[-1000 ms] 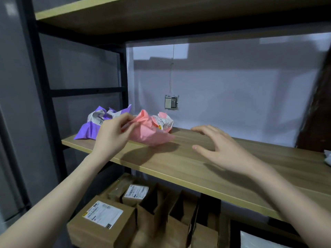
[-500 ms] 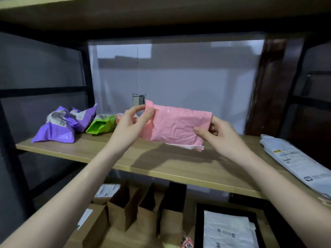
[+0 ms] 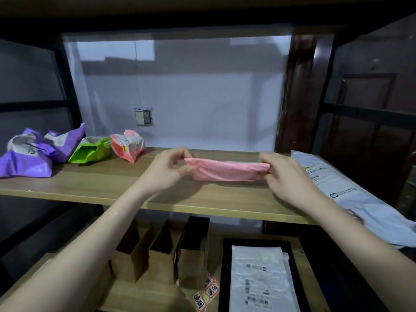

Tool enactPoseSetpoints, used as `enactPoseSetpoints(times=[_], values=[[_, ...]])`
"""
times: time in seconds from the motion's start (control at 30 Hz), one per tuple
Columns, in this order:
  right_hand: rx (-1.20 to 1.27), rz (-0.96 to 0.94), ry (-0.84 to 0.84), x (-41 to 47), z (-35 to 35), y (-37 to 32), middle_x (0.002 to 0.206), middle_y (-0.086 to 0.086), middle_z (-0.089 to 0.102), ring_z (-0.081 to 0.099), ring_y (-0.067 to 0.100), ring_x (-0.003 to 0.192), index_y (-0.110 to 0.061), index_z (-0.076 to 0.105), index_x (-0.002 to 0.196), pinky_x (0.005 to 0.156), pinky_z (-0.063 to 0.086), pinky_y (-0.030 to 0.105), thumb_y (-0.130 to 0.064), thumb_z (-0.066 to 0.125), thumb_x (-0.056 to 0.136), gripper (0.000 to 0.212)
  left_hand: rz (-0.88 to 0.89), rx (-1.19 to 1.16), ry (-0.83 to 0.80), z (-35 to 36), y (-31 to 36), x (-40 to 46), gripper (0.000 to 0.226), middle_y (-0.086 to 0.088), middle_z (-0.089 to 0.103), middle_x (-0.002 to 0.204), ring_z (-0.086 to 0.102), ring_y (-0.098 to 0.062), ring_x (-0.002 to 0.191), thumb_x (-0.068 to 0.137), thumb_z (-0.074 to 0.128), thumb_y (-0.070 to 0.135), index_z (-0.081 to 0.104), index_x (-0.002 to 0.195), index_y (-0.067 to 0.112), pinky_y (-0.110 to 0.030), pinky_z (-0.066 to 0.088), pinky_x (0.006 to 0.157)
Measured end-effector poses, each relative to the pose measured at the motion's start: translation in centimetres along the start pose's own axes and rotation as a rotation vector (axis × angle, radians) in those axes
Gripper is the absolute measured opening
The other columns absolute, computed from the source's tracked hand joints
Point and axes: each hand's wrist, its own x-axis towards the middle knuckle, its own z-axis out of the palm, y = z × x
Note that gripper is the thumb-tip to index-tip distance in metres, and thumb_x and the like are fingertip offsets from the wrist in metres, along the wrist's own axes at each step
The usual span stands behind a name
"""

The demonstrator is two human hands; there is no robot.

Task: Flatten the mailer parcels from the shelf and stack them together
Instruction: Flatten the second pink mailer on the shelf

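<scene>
A pink mailer (image 3: 227,169) is stretched out nearly flat just above the wooden shelf (image 3: 117,188). My left hand (image 3: 167,168) pinches its left end and my right hand (image 3: 284,174) pinches its right end. At the shelf's left lie crumpled mailers: two purple ones (image 3: 27,155) (image 3: 67,141), a green one (image 3: 91,150) and a pink-and-white one (image 3: 127,145). A flattened white mailer (image 3: 337,188) lies at the shelf's right end, hanging over the front edge.
The lower shelf holds several open brown cardboard boxes (image 3: 162,255), red-and-white stickers (image 3: 207,293) and a black tray (image 3: 222,278) with a white labelled parcel (image 3: 258,278). Black shelf posts (image 3: 67,86) stand left and right. An upper shelf hangs overhead.
The pink mailer has been taken from the crumpled pile, moved right, and tipped from upright to lying almost flat near the shelf, held by both hands. The view has shifted right.
</scene>
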Motion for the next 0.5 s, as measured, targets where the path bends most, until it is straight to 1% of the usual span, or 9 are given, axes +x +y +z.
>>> enactPoseSetpoints(times=[0.03,0.07,0.13,0.17,0.23,0.3,0.37,0.43,0.5], values=[[0.001,0.004,-0.064,-0.6,0.3,0.5,0.079,-0.005,0.055,0.058,0.032,0.084,-0.026,0.045,0.077,0.070,0.044,0.040,0.005,0.049,0.070,0.032,0.003,0.059,-0.065,0.2,-0.3,-0.4,0.011,0.014,0.069,0.094,0.062,0.001,0.095,0.084,0.066,0.011,0.061,0.075,0.015,-0.027,0.044,0.091],[0.017,0.002,-0.125,-1.2,0.5,1.0,0.087,-0.006,0.060,0.060,0.029,0.091,-0.029,0.052,0.082,0.076,0.047,0.041,0.006,0.047,0.070,0.037,0.004,0.112,-0.117,0.2,-0.3,-0.8,0.018,0.021,0.067,0.099,0.058,0.009,0.098,0.082,0.061,0.001,0.062,0.074,0.017,-0.023,0.042,0.091],[0.056,0.027,-0.217,-2.0,0.4,1.7,0.109,-0.007,0.065,0.059,0.021,0.105,-0.030,0.064,0.101,0.089,0.047,0.040,0.009,0.042,0.073,0.052,0.009,0.170,-0.169,0.3,0.1,-1.2,0.035,0.026,0.062,0.101,0.053,0.015,0.100,0.074,0.046,-0.012,0.066,0.069,0.016,-0.018,0.038,0.089],[0.074,0.047,-0.222,-2.1,0.2,1.8,0.116,-0.005,0.064,0.057,0.019,0.111,-0.026,0.066,0.107,0.095,0.045,0.038,0.010,0.040,0.074,0.056,0.013,0.186,-0.156,0.3,0.3,-1.2,0.037,0.024,0.064,0.101,0.054,0.013,0.100,0.072,0.043,-0.012,0.067,0.068,0.015,-0.018,0.038,0.088],[0.109,0.059,-0.164,-2.0,-0.6,1.5,0.122,-0.003,0.062,0.051,0.018,0.120,-0.020,0.065,0.113,0.102,0.038,0.031,0.011,0.038,0.077,0.055,0.011,0.195,-0.054,0.3,1.2,-0.9,0.037,0.010,0.069,0.103,0.059,-0.005,0.104,0.076,0.041,-0.007,0.068,0.072,0.018,-0.026,0.042,0.088],[0.130,0.050,-0.096,-1.4,-1.0,0.6,0.128,-0.003,0.058,0.047,0.016,0.125,-0.019,0.060,0.120,0.100,0.033,0.025,0.002,0.038,0.086,0.046,-0.004,0.178,0.048,0.8,2.5,-0.2,0.039,0.000,0.069,0.111,0.060,-0.020,0.106,0.084,0.036,0.000,0.067,0.090,0.023,-0.033,0.043,0.092],[0.130,0.032,-0.085,-0.2,-0.3,-0.2,0.136,-0.003,0.052,0.040,0.014,0.131,-0.018,0.053,0.129,0.103,0.029,0.025,-0.010,0.036,0.093,0.040,0.006,0.213,0.041,2.1,3.7,0.9,0.039,0.000,0.062,0.126,0.054,-0.015,0.115,0.092,0.033,0.005,0.060,0.115,0.020,-0.024,0.037,0.095],[0.104,0.018,-0.174,1.0,1.1,-0.9,0.145,0.000,0.042,0.032,0.016,0.137,-0.017,0.044,0.137,0.112,0.025,0.029,-0.021,0.033,0.098,0.041,0.011,0.304,-0.114,3.7,4.6,2.0,0.041,-0.003,0.050,0.140,0.044,-0.015,0.129,0.097,0.031,0.011,0.047,0.134,0.014,-0.018,0.030,0.098],[0.101,0.002,-0.296,1.5,2.6,-1.2,0.151,0.001,0.034,0.027,0.018,0.141,-0.016,0.037,0.142,0.117,0.021,0.037,-0.029,0.028,0.100,0.045,0.015,0.404,-0.304,5.3,4.6,2.0,0.043,-0.004,0.043,0.147,0.040,-0.018,0.133,0.100,0.031,0.019,0.037,0.142,0.014,-0.021,0.030,0.101]])
